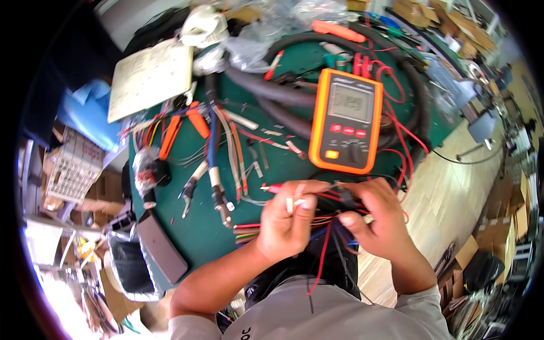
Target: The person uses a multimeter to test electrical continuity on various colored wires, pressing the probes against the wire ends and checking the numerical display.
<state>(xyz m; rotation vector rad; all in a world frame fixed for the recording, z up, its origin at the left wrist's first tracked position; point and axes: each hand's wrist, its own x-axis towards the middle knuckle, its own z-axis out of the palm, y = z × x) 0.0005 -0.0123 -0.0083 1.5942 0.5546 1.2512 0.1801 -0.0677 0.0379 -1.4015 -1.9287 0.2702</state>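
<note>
My left hand (pixel 286 221) is closed in a pinch, with a small white piece (pixel 296 201) at its thumb and forefinger; whether this is a wire end or a sleeve I cannot tell. Close by, a red test probe (pixel 272 188) sticks out past the knuckles. My right hand (pixel 379 218) curls around a bundle of thin wires beside a small black part (pixel 347 197). Loose red wire (pixel 323 258) and dark strands hang down between the hands. Just beyond them lies an orange-framed meter (pixel 347 122), its red leads running down the right side.
Thick black cable (pixel 272 90) loops across the green table (pixel 192 226). On the left are cut cable ends (pixel 218 192), orange-handled pliers (pixel 170 137), an open notebook (pixel 150 79) and a brown oblong case (pixel 161 246). Cardboard boxes (pixel 498 238) stand at the right.
</note>
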